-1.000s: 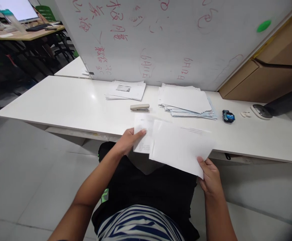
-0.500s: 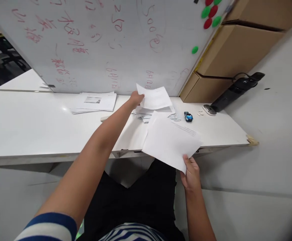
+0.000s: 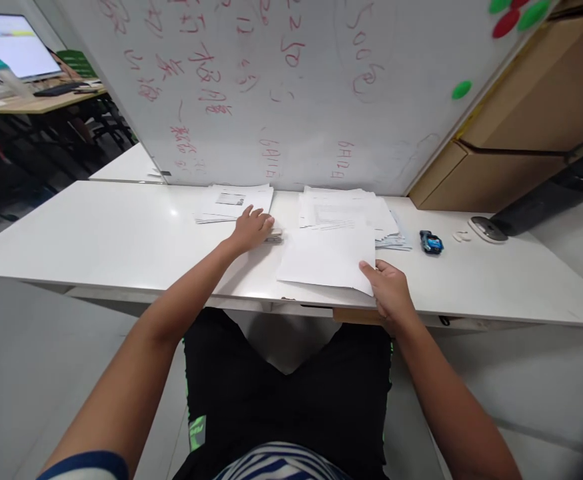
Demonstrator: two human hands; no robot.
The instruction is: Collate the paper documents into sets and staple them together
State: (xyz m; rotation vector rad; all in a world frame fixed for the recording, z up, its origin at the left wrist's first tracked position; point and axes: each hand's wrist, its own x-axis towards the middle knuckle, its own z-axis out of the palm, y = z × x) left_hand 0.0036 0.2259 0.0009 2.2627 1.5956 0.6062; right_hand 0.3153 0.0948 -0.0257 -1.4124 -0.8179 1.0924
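Note:
My right hand [image 3: 391, 287] pinches the right front corner of a white sheet of paper [image 3: 327, 259], thumb on top. The sheet tilts over the table's front part and overlaps the near side of a loose paper stack [image 3: 386, 219]. My left hand [image 3: 252, 228] is over the stapler [image 3: 275, 235], fingers stretched out and apart. It covers most of the stapler; only the right end shows, and I cannot tell whether they touch. Just behind that hand lies a smaller pile of printed sheets [image 3: 251, 193] with a dark picture on top.
A whiteboard [image 3: 311, 93] with red writing stands along the back of the white table [image 3: 121, 233]. Cardboard boxes [image 3: 511, 177] are stacked at right. Nearby lie a blue-black device [image 3: 431, 243], small white pieces [image 3: 461, 236], a mouse [image 3: 487, 229] and a black bottle [image 3: 546, 193].
My left hand laid its printed sheet on the right stack, let go, and moved left to the stapler. My right hand keeps its paper, which is now lower and flatter over the table.

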